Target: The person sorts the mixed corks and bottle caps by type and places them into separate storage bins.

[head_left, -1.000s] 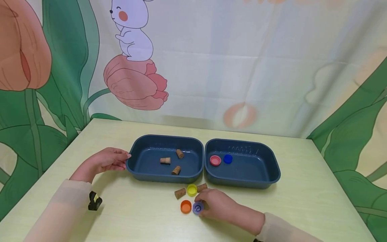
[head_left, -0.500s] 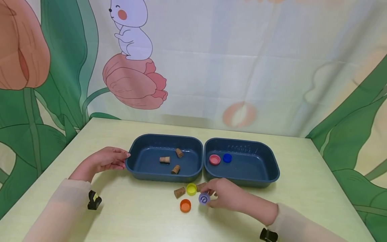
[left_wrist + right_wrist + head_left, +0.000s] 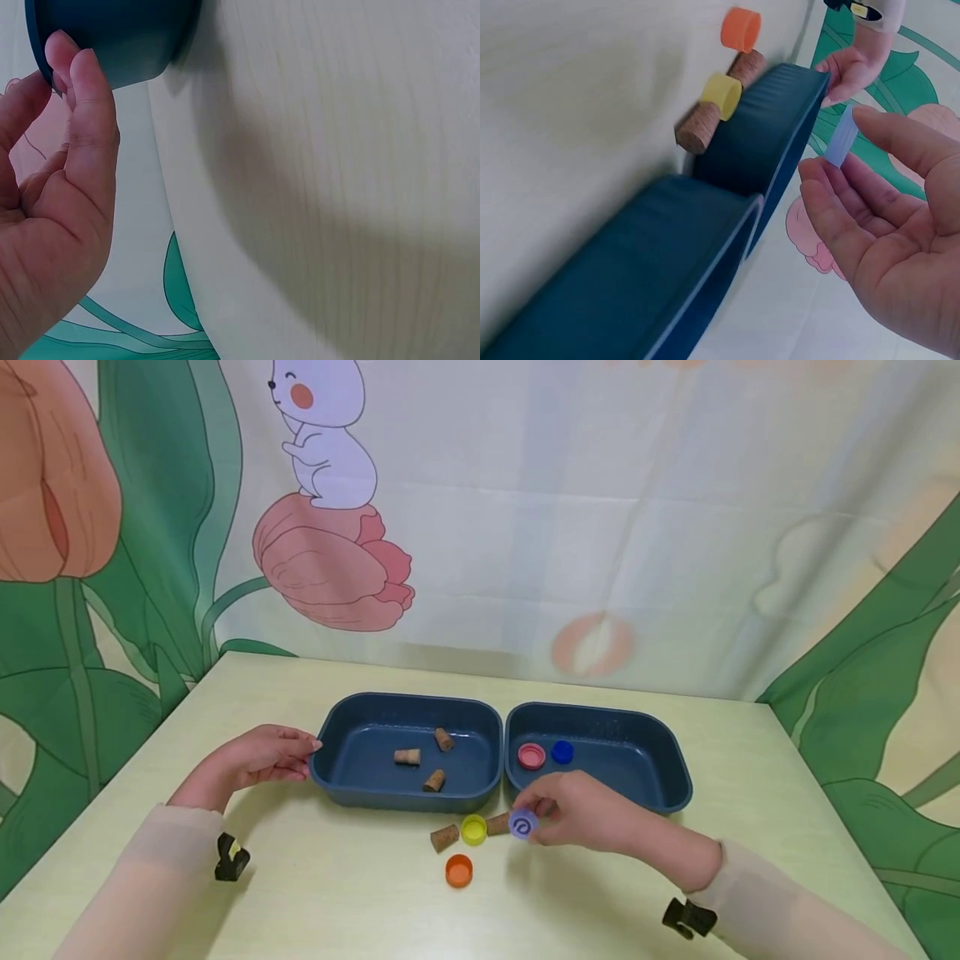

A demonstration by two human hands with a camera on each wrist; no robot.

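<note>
Two hands are in the head view: the left hand (image 3: 258,756) has its thumb and fingers at the outer end of the left tray (image 3: 341,796), gripping its rim, though the lower fingers tuck out of clear sight. The right hand (image 3: 581,810) pinches a purple cap (image 3: 523,823) above the table (image 3: 360,893), just in front of the right tray (image 3: 645,732), and covers part of that tray's near wall. A spiral mark shows on the cap's face. It partly hides the right-hand cork (image 3: 497,824), which lies beside a yellow cap (image 3: 473,830); another cork (image 3: 445,837) lies on the other side, and an orange cap (image 3: 459,871) sits nearer the person. Three corks (image 3: 407,757) lie in the left tray, a pink cap (image 3: 532,756) and a blue cap (image 3: 562,752) in the right one. Both sleeves (image 3: 161,868) run off the bottom edge. In the left wrist view the tray is cut off at the top, its inside is out of sight, and shadow dims the table. In the right wrist view the purple cap is edge-on between thumb and fingertips, its face hard to make out; the right tray is cropped below, and neither tray's floor can be seen.
</note>
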